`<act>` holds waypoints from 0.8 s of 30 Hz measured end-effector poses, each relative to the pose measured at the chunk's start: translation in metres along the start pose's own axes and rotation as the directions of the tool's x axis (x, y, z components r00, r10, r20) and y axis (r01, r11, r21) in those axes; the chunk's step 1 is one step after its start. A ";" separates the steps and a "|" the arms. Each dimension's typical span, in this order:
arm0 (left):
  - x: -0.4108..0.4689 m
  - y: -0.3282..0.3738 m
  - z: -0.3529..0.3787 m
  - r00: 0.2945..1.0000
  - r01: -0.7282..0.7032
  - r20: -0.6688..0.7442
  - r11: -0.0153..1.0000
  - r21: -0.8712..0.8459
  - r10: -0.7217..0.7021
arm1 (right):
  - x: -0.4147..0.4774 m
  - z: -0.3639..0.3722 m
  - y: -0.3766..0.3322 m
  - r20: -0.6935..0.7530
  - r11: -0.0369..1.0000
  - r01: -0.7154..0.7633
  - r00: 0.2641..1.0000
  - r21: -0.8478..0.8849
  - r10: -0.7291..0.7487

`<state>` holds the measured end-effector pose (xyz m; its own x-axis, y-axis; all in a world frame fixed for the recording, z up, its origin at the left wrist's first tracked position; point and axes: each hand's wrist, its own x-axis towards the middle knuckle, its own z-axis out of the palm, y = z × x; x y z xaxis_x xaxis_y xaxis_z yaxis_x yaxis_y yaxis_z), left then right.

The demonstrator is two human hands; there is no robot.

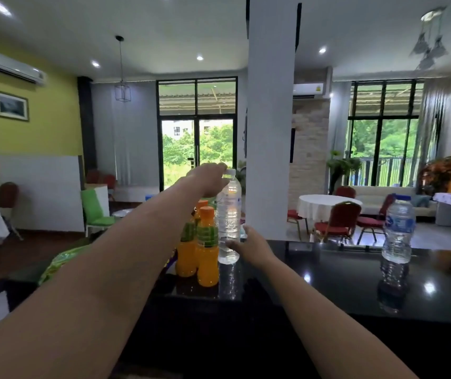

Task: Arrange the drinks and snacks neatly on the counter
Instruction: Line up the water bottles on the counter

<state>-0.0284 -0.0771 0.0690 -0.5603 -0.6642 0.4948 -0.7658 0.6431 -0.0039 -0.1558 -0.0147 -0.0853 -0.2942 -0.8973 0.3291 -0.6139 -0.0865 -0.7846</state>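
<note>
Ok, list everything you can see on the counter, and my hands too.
juice bottles: two plainly seen, orange with orange caps, left of centre
centre bottle: one, clear water, right beside the juice
right bottle: one, clear water, alone at the right
snack bag: one, green, far left, partly behind the left arm
counter: one, glossy black
left hand: grips centre bottle's top
right hand: grips centre bottle's base

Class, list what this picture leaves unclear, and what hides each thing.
Head view: how the left hand meets the tall water bottle; its back hides the fingertips.
Head view: green snack bag, mostly behind the left forearm.
Head view: labels on the orange juice bottles, too blurred to read.
</note>
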 end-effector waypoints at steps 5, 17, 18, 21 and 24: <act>0.007 0.004 0.001 0.995 -0.095 -0.055 0.988 -0.123 0.088 | 0.003 0.019 0.005 -0.102 0.989 0.012 0.995 0.146 0.003; 0.011 0.052 0.002 0.994 -0.102 -0.080 0.838 -0.536 0.070 | 0.004 0.017 0.017 -0.235 0.990 0.007 0.972 0.138 0.026; 0.010 0.058 0.001 0.994 -0.106 -0.071 0.837 -0.537 0.080 | 0.002 0.012 0.020 -0.235 0.990 0.004 0.972 0.144 0.030; 0.010 0.078 -0.006 0.994 -0.110 -0.033 0.854 -0.508 0.108 | -0.004 -0.013 0.031 -0.214 0.991 -0.005 0.976 0.130 0.033; 0.015 0.095 -0.010 0.993 -0.115 -0.025 0.866 -0.487 0.118 | -0.010 -0.053 0.045 -0.174 0.998 -0.005 0.985 0.069 0.017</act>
<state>-0.1063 -0.0222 0.0847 -0.6384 -0.5741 0.5127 -0.4447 0.8188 0.3631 -0.2190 0.0133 -0.0961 -0.4276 -0.8095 0.4023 -0.5601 -0.1121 -0.8208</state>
